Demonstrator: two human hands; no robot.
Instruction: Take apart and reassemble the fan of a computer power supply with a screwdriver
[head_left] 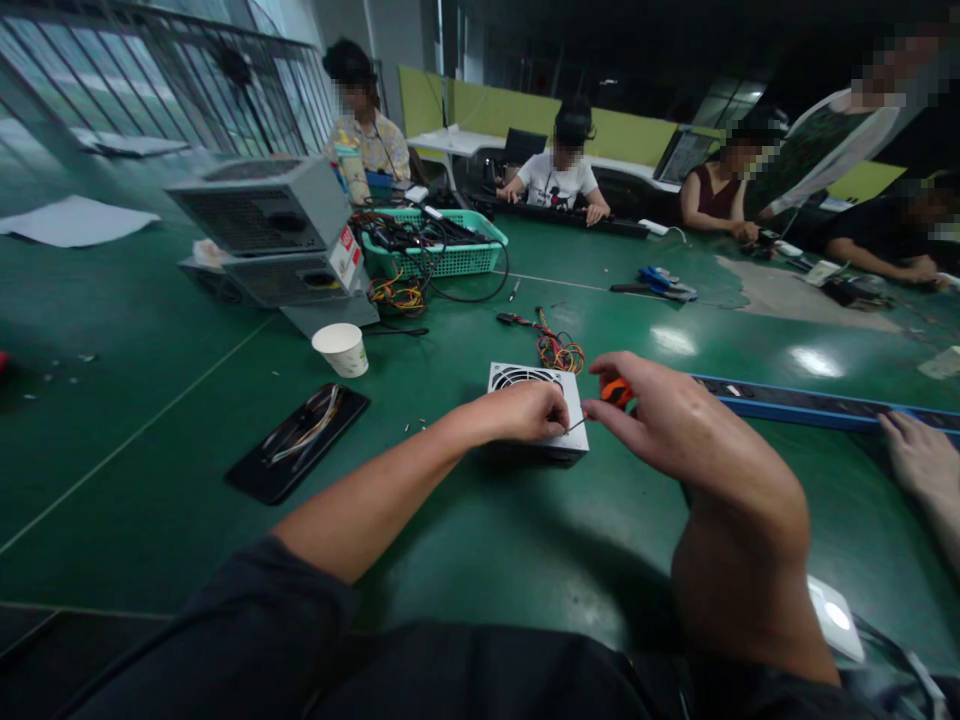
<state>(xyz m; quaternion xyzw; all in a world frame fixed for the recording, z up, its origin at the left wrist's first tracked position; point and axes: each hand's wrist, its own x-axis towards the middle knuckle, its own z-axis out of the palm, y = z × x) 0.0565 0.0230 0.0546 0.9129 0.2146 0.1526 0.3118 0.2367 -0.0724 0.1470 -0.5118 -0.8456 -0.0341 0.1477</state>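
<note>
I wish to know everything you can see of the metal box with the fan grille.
The metal box is small, pale silver on top, with a darker near side. Its top has a round fan grille with ring-shaped wires, partly hidden by the left hand. It lies flat on the green table. A screwdriver in the right hand points at its top; whether the tip touches is unclear.

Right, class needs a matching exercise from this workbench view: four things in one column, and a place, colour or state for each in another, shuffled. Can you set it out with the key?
1. Paper cup
2. Basket
3. Screwdriver
4. Left hand

A. Orange handle, at the right hand
B. At the metal box with a fan grille
C. White, open at the top
D. Green, holding dark cables

Pairs: 1-C, 2-D, 3-A, 4-B
</note>
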